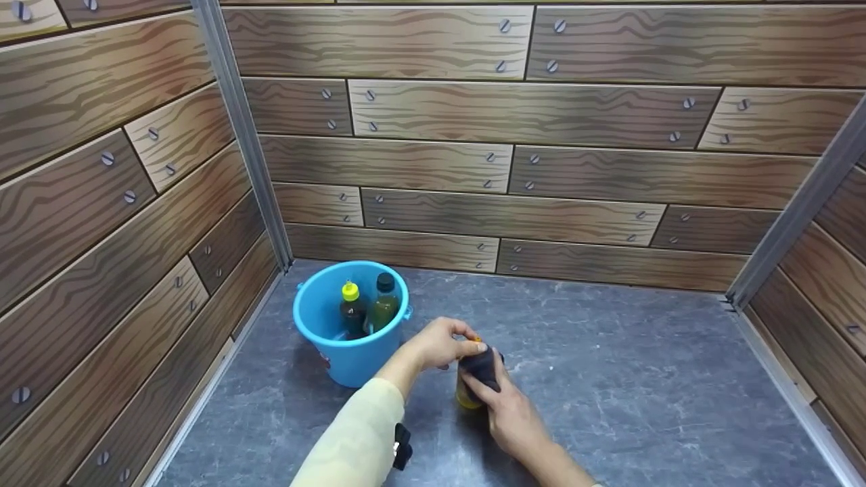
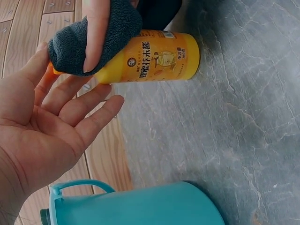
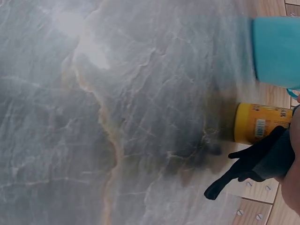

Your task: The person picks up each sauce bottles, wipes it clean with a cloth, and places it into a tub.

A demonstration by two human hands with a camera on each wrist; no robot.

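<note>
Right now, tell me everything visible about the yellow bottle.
The yellow bottle looks like plastic, with a printed label and a barcode. It stands upright on the grey stone-look floor, right of the blue bucket. A dark cloth covers its top, pressed on by the right hand. The left hand touches its top.

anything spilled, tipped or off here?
Nothing stands out. The yellow bottle stands upright on the grey floor while the right hand holds a dark cloth over its top; the left hand is at its cap. Two bottles stand in the blue bucket. No spill shows.
</note>
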